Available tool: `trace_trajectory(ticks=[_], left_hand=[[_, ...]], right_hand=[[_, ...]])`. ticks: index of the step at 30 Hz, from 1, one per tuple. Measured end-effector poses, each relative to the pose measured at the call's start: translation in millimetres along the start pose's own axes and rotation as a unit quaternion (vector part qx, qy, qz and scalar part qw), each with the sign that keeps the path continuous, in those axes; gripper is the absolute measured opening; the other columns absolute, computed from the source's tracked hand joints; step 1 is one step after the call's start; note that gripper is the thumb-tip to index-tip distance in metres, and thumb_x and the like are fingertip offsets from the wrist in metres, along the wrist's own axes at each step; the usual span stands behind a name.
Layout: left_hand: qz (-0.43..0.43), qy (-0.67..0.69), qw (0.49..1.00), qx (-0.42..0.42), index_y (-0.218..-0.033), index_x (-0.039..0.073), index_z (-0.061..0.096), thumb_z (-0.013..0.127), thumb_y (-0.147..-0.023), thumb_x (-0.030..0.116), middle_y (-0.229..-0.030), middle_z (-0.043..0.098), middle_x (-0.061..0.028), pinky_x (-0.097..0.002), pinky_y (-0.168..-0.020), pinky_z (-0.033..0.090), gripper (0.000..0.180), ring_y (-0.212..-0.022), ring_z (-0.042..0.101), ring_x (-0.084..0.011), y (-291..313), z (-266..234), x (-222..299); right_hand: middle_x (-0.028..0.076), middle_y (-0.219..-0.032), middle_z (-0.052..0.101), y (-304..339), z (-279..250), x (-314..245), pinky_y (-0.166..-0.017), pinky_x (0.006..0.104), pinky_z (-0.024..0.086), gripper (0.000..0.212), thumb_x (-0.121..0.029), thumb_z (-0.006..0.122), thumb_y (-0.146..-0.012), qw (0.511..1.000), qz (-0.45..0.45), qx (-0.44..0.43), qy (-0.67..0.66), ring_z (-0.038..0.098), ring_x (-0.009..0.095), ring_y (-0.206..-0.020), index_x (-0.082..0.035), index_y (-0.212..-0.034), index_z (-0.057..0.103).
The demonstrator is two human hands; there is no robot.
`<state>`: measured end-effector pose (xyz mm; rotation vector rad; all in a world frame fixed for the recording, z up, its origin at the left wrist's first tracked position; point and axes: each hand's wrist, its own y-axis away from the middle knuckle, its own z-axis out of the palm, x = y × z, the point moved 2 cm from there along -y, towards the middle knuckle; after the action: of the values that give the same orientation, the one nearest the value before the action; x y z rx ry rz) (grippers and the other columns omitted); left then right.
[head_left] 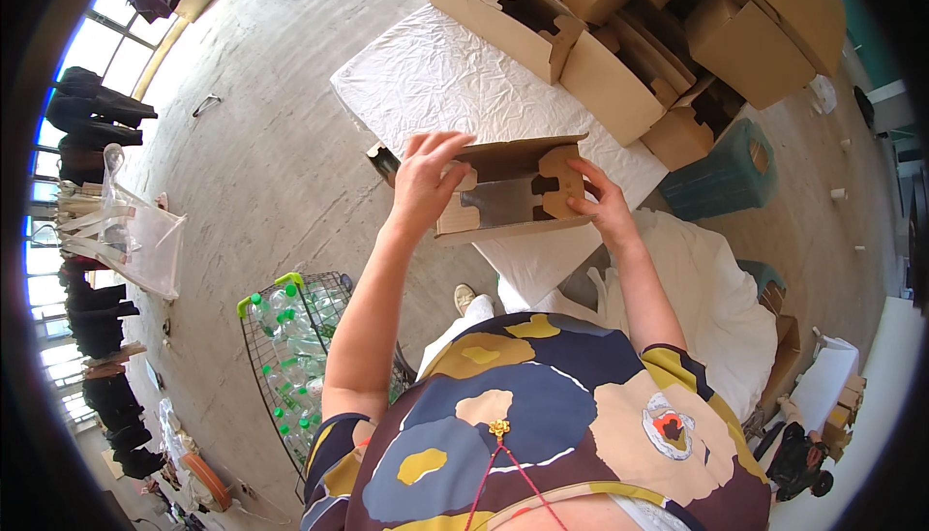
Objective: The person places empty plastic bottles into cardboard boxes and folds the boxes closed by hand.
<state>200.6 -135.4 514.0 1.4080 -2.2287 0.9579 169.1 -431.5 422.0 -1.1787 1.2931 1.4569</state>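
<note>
A small open-topped cardboard box (pixel 523 231) is held up between my two hands, over the near edge of the white-covered table (pixel 426 76). Its inside faces up, and notched flaps stand at both short ends. My left hand (pixel 424 187) grips the left end, fingers reaching over the far corner and thumb against the flap. At the right end, my right hand (pixel 608 207) pinches the wall, with the thumb on the outside low down and fingers at the top edge. Nothing shows inside the box apart from its greyish bottom.
Several larger cardboard boxes (pixel 610 86) crowd the table's far right. A green plastic bin (pixel 721 178) stands beside them. White cloth (pixel 706 289) bulges at my right. To my left is a wire cart (pixel 256 362) of green-capped bottles (pixel 290 337). Dark clothes (pixel 92 110) hang along the windows.
</note>
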Motion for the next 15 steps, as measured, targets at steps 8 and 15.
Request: trace_trajectory(ticks=[8,15], left_hand=[[0.081,-0.060,0.989,-0.110,-0.111,0.016,0.070,0.072,-0.070,0.000,-0.116,0.064,-0.0004,-0.0362,-0.089,0.051,0.044,-0.105,0.057,-0.0254,6,6,1],[0.105,-0.153,0.979,-0.089,-0.118,0.023,0.067,0.065,-0.073,0.006,-0.126,0.059,0.0033,-0.0373,-0.096,0.048,0.048,-0.110,0.054,-0.0251,23,25,-23]], right_hand=[[0.007,-0.137,0.053,3,6,-1,-0.097,0.0346,0.047,0.063,0.000,0.072,-0.071,0.999,0.024,0.041,-0.017,0.056,0.021,-0.116,-0.008,-0.132,0.057],[0.008,-0.135,0.055,3,2,4,-0.097,0.0348,0.047,0.058,-0.003,0.075,-0.074,0.993,-0.032,0.113,-0.020,0.058,0.020,-0.113,-0.005,-0.129,0.057]])
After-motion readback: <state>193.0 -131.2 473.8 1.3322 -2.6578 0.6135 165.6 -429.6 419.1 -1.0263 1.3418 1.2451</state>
